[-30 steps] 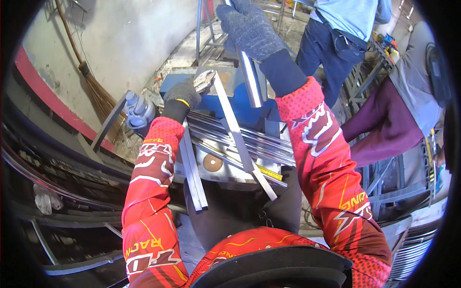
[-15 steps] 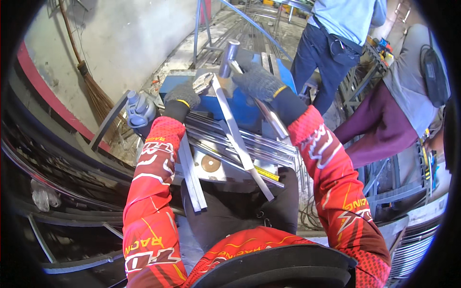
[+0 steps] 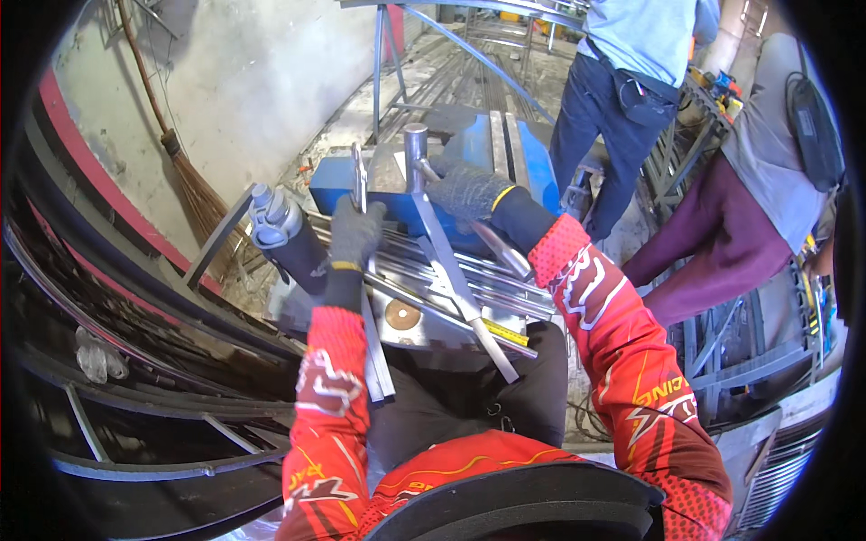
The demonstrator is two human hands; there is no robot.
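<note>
My right hand (image 3: 465, 191), in a dark grey knit glove, is closed on a hammer (image 3: 416, 153) with a cylindrical metal head. The head is upright over the far end of a flat metal bar (image 3: 444, 261); whether they touch I cannot tell. A shiny tube below my right wrist looks like the hammer's handle. My left hand (image 3: 354, 233), gloved too, grips a slim metal hand tool (image 3: 360, 180) seen edge-on, plier-like in the earlier frame. Both hands are above a blue machine (image 3: 388, 194). The flat bar slants back toward my lap.
Several shiny metal tubes (image 3: 487, 284) lie across the work surface, with a brown disc (image 3: 402, 314) and a yellow tape measure (image 3: 505, 332). A grey-lidded bottle (image 3: 278, 221) stands at left, near a broom (image 3: 194, 185). Two people (image 3: 636, 81) (image 3: 744, 198) stand at right.
The hammer has come down and left toward the bar's far end. My left hand has lowered, and its tool has turned from slanting to upright, off the bar.
</note>
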